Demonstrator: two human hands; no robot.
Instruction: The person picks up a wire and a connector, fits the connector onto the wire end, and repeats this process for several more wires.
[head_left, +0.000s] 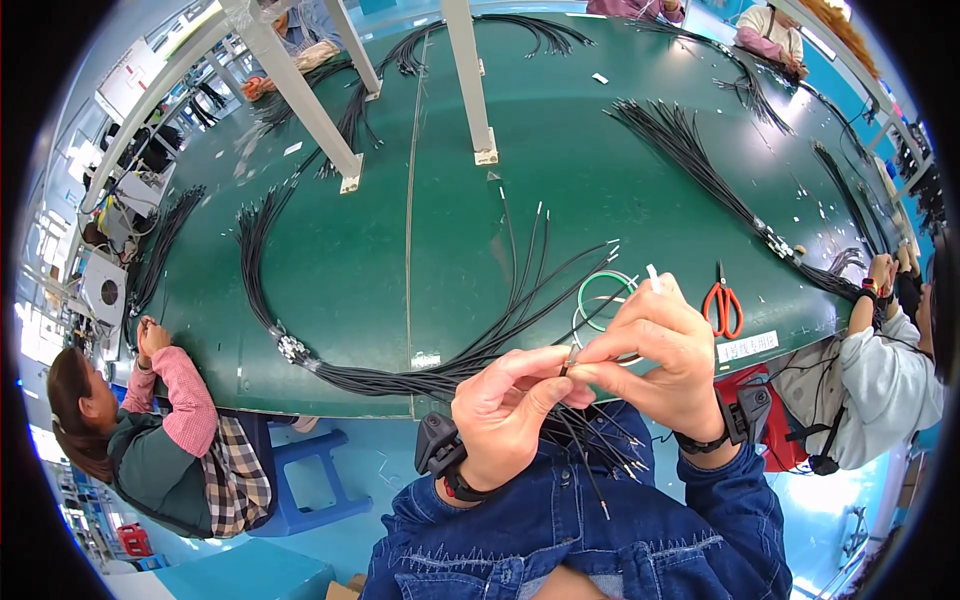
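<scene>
My left hand (505,415) and my right hand (655,350) meet in front of my chest and together pinch the end of a thin black wire (566,366). A white cable tie (653,277) sticks up from my right fingers. Below my hands a bundle of black wires (430,378) fans out, its loose ends (600,450) hanging over my lap and its far ends (560,270) spread on the green table (350,280). A coil of green and white wire (600,295) lies just beyond my right hand.
Red-handled scissors (722,305) lie right of the coil. More black wire bundles (700,165) cross the table. White frame posts (470,80) stand at its middle. A person (160,440) sits at left by a blue stool (310,480), another person (880,370) at right.
</scene>
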